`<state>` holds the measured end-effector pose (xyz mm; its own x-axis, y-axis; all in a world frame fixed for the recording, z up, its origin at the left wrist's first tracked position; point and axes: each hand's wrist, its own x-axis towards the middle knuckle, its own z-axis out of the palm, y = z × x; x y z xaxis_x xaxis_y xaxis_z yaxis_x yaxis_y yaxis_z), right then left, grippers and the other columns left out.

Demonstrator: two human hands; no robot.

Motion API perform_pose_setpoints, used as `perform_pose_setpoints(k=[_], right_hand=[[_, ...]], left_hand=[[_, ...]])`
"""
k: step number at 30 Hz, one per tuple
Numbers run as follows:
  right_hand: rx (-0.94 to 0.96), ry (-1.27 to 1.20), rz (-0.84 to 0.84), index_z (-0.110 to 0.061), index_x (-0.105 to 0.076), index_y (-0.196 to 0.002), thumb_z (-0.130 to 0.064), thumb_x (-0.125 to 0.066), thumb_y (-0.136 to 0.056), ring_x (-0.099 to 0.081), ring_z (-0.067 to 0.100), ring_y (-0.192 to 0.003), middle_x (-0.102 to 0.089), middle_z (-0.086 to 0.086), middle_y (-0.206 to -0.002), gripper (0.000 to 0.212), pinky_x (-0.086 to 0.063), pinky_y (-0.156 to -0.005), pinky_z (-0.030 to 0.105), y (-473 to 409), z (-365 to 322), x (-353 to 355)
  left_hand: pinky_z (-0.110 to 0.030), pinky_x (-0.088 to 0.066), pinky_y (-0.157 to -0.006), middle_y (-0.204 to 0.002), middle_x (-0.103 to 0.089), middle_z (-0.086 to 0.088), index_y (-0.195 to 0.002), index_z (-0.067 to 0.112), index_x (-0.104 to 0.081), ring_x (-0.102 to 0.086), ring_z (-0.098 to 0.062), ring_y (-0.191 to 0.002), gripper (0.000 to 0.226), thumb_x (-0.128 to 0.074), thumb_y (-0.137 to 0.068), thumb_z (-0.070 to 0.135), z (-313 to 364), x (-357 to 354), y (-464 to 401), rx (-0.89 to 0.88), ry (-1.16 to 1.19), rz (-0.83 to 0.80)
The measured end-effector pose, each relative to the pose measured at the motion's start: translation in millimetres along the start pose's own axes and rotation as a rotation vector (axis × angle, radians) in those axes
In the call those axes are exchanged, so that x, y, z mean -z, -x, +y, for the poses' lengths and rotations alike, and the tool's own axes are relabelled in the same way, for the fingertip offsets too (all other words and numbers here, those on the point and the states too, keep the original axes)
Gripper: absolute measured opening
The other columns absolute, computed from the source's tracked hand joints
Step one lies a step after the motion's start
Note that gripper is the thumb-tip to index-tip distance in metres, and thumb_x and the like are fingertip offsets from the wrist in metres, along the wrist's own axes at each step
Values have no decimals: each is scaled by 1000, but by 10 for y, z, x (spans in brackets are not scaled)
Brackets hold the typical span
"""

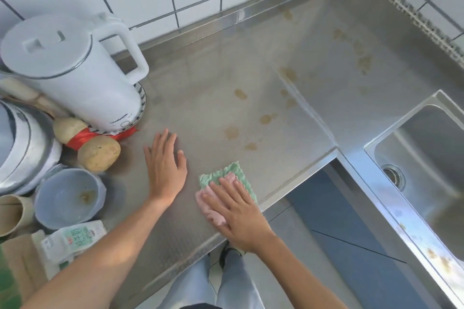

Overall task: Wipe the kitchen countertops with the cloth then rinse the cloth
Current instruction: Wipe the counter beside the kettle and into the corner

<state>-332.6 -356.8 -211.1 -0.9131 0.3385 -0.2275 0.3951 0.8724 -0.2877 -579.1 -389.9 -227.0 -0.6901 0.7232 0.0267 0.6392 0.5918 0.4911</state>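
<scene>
A green and pink cloth point(226, 176) lies flat on the stainless steel countertop point(213, 78) near its front edge. My right hand point(238, 216) presses on the cloth with straight fingers, covering its near half. Flat on the bare steel just left of the cloth rests my left hand point(164, 168), fingers spread. Several brownish stains point(240, 94) dot the countertop beyond the cloth and toward the back right corner. The steel sink point(426, 158) with its drain sits at the right.
A white electric kettle point(75, 68) stands at the back left. In front of it lie a red-tied brush point(88, 143), a metal pot point(22, 148), a grey bowl point(67, 198), a cup and a milk carton point(72, 238). White tiled wall runs behind.
</scene>
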Motion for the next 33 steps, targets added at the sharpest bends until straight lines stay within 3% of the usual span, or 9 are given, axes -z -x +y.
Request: perform_pose_setpoints(k=[3,7,12,15,17,20,25,30,33], right_hand=[[-10,56,-40,-29,-1,-168,-49,-22,-113,8,20,-163,-2,-4,-176,62,8,-131,45,337,517,107],[-309,15,-29,-33,7,-165,-58,-3,-107,18,15,-161,2,-3,-176,64,14,-130,39,224,1210,415],[-746,-136,149,-29,0,-167,-58,-17,-108,19,27,-161,10,0,-175,68,21,-127,45,-697,822,310],[-489,-62,157,-25,-7,-168,-50,-32,-110,10,32,-162,-3,6,-176,67,9,-130,51,-939,400,188],[-273,-5,127,-25,-9,-168,-50,-27,-111,3,30,-163,-8,3,-176,65,-2,-130,53,-765,325,145],[-130,51,65,-25,-8,-168,-49,-17,-112,-2,26,-163,-5,-1,-177,62,-3,-131,49,-296,592,130],[-338,1,-30,-31,4,-166,-50,-16,-110,16,19,-161,1,-3,-176,63,7,-131,45,-244,1093,447],[-637,-106,96,-26,-2,-167,-49,-22,-110,16,22,-161,2,-3,-176,65,17,-128,43,-1269,810,571],[-502,-95,134,-28,-10,-167,-47,-20,-106,10,25,-162,-4,0,-176,64,11,-130,47,-1620,433,523]], left_hand=[[-64,-17,-124,-166,-38,-13,-150,4,-48,-27,-34,-157,51,-55,-101,16,7,-31,-262,-9,-70,-36],[-65,-5,-125,-171,-27,-9,-158,10,-37,-14,-32,-161,58,-46,-105,29,52,-137,-519,33,-125,-54],[-61,-6,-128,-171,-30,-7,-158,13,-39,-16,-30,-161,63,-32,-100,38,8,-263,-482,-6,-228,55],[-61,-7,-128,-170,-31,-5,-157,14,-41,-18,-29,-161,63,-34,-99,37,11,-269,-491,3,-235,72],[-61,-9,-128,-170,-32,-5,-157,14,-42,-19,-28,-161,63,-35,-98,37,15,-280,-489,3,-235,76],[-62,-12,-127,-169,-33,-5,-156,15,-41,-19,-28,-161,63,-38,-97,36,-3,-298,-497,-1,-259,88],[-61,-10,-127,-170,-31,-6,-157,15,-39,-18,-30,-161,62,-41,-98,35,-16,-325,-490,-12,-266,83],[-63,-11,-126,-169,-32,-7,-156,15,-40,-17,-30,-161,63,-41,-97,36,-12,-326,-491,-8,-265,86],[-63,-11,-127,-169,-33,-7,-156,14,-42,-18,-30,-161,63,-41,-96,36,-8,-315,-492,-7,-265,92]])
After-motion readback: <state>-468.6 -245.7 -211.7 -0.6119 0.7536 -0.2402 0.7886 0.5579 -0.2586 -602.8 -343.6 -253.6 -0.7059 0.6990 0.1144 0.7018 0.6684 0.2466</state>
